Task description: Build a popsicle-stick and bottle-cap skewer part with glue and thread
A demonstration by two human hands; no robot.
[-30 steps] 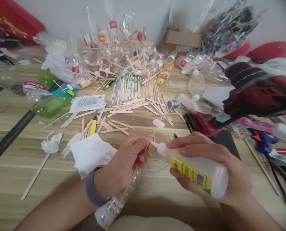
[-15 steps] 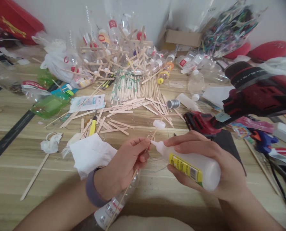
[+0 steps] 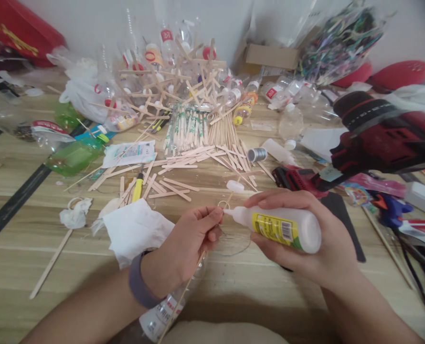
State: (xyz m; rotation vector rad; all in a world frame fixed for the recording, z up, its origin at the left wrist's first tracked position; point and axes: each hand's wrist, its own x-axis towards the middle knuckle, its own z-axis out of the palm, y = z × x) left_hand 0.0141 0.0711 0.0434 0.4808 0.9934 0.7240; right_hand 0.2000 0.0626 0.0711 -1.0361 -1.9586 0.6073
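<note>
My left hand (image 3: pixel 194 234) is closed in a pinch on a thin wooden skewer (image 3: pixel 186 286), which slants up from the bottom edge. A small ring (image 3: pixel 223 205) stands at the fingertips, and a white plastic piece (image 3: pixel 235 186) sits near the skewer's far end. Fine thread (image 3: pixel 239 252) trails from beneath the fingers. Wrapped in my right hand (image 3: pixel 305 239) is a white squeeze glue bottle (image 3: pixel 277 228) with a yellow label, held nearly level. Its nozzle tip meets the left fingertips beside the ring. Under my left wrist lies a clear plastic bottle (image 3: pixel 162 313), partly hidden.
Flat wooden sticks (image 3: pixel 169 188), a yellow-handled tool (image 3: pixel 138 187) and white tissue (image 3: pixel 135 227) lie ahead and left. A thread spool (image 3: pixel 257 154) stands beyond. To the right are a red power drill (image 3: pixel 373 136) and a blue glue gun (image 3: pixel 391 210). Plastic bottles crowd the back.
My right hand has tipped the glue bottle closer to level, its base rising and shifting slightly left. The nozzle stays at the left fingertips. My left hand has barely moved.
</note>
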